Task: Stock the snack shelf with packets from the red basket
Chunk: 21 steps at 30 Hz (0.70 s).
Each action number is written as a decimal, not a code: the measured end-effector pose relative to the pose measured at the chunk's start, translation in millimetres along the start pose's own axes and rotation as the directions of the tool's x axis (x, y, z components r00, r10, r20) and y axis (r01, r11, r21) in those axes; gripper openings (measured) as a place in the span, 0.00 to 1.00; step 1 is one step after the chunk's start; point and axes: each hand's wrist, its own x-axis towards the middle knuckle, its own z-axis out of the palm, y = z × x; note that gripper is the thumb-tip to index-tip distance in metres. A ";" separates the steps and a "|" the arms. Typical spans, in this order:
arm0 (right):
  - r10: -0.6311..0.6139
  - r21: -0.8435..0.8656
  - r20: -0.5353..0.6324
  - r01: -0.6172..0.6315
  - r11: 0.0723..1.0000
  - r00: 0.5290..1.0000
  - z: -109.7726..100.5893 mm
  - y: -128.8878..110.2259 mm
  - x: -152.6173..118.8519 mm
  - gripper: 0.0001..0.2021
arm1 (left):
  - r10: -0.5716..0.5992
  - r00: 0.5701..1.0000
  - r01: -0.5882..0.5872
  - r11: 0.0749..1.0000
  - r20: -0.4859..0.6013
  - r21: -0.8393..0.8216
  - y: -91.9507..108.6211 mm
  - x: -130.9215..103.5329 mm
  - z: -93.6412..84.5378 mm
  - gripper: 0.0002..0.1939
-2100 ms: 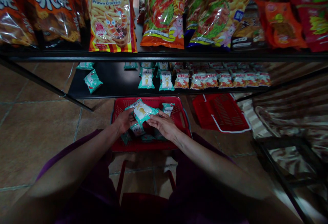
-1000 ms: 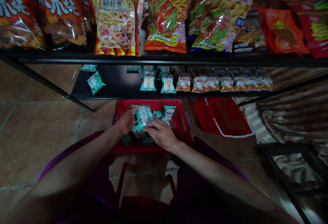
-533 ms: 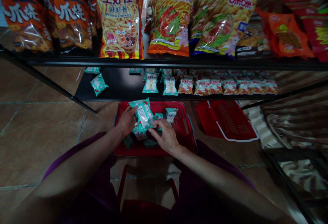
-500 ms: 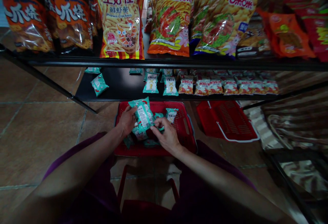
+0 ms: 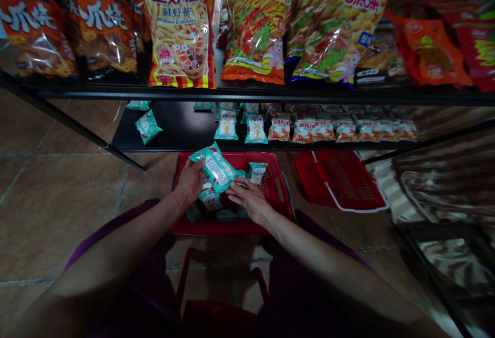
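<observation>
Over a red basket (image 5: 276, 193), my left hand (image 5: 190, 180) grips the left side of a teal and white snack packet (image 5: 217, 167). My right hand (image 5: 249, 197) is at the packet's lower right corner, palm partly up, its fingers close together against the wrapper. The packet is tilted, its printed panel facing up. Beneath and beside it in the basket lie several similar packets, one (image 5: 257, 173) near the right rear and another (image 5: 210, 199) under the held one.
Ahead, a low black shelf (image 5: 181, 131) bears a lone teal packet (image 5: 147, 126) and rows of small packets. The upper shelf edge (image 5: 247, 95) carries large snack bags. A second red basket (image 5: 344, 180) sits on the floor at the right.
The held packet has turned so that its panel slants more. The fingers of my right hand have opened out of a pinch and lie straighter along the packet's corner.
</observation>
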 end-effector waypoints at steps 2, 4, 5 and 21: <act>0.035 0.000 0.016 -0.035 0.999 0.999 0.4 0.4 1.0 0.19 | 0.075 0.997 -0.075 0.997 0.017 -0.018 -2.0 0.4 0.1 0.05; 0.050 0.017 0.013 -0.050 0.999 0.999 0.8 1.1 2.1 0.19 | 0.080 0.996 -0.080 0.997 0.027 -0.019 -3.1 0.2 0.4 0.06; 0.050 0.026 0.014 -0.050 0.998 0.999 0.9 1.3 2.5 0.19 | 0.068 0.997 -0.067 0.997 0.028 -0.022 -3.0 -0.1 0.7 0.06; 0.041 0.024 -0.080 -0.039 0.999 0.996 0.3 0.6 5.9 0.16 | 0.116 0.990 -0.108 0.990 -0.084 0.091 13.4 1.8 0.8 0.04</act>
